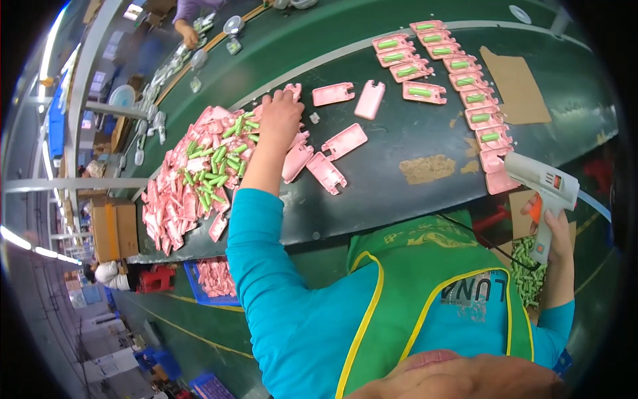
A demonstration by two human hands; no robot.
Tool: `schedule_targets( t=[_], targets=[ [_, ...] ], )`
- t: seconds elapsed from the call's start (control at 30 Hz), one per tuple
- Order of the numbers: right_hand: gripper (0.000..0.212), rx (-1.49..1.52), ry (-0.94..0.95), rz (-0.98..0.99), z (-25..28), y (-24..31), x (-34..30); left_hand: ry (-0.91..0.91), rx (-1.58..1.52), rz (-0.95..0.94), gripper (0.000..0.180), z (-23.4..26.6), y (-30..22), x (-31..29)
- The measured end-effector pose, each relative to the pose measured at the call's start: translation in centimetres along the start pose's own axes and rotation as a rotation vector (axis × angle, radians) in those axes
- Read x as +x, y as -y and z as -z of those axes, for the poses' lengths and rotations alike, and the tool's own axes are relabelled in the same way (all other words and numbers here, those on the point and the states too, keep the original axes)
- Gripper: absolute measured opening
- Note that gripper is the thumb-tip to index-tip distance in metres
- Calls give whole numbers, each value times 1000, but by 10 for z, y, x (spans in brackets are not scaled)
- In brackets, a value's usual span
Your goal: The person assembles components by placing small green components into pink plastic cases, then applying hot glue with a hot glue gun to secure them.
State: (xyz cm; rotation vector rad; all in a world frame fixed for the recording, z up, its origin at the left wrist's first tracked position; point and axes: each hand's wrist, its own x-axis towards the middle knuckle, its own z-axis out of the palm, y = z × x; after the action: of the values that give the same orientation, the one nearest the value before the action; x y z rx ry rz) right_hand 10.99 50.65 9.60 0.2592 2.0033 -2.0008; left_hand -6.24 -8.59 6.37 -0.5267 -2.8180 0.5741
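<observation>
My left hand [282, 118] reaches to the right edge of a heaped pile of pink plastic shells [174, 193], fingers bent down over a pink shell [293, 88]. Green cylindrical batteries [216, 166] lie on that pile. In my right hand [558, 234] is a white glue gun [543, 181] with an orange trigger, a finger at the trigger. Its nozzle points at a pink shell [492, 160] at the near end of a row. Farther up, the row's shells [475, 98] each hold a green battery. Several loose shells [345, 141] lie between my hands.
Brown cardboard [518, 90] lies right of the row, and a torn cardboard scrap [427, 169] nearer me. Below the bench are a blue crate [193, 282] of pink parts and many green batteries [528, 272]. Across the bench, another person's hand [189, 34] handles small parts.
</observation>
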Motion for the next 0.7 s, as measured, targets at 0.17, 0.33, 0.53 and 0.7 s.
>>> schedule_targets(
  t=[0.17, 0.33, 0.53, 0.7],
  targets=[
    [55, 8, -3, -11, -12, 9, -1, -28, -242, 60, 11, 15, -1, 6],
    [54, 49, 28, 2, -10, 11, -1, -255, -1294, 477, 15, 65, -60, 15],
    [57, 79, -4, -2, -5, 9, -3, 219, -2329, 311, 23, 63, -210, 18],
    [54, 98, 5, 8, 2, 6, -2, 241, -1933, 155, 16, 84, -295, 49]
  ],
)
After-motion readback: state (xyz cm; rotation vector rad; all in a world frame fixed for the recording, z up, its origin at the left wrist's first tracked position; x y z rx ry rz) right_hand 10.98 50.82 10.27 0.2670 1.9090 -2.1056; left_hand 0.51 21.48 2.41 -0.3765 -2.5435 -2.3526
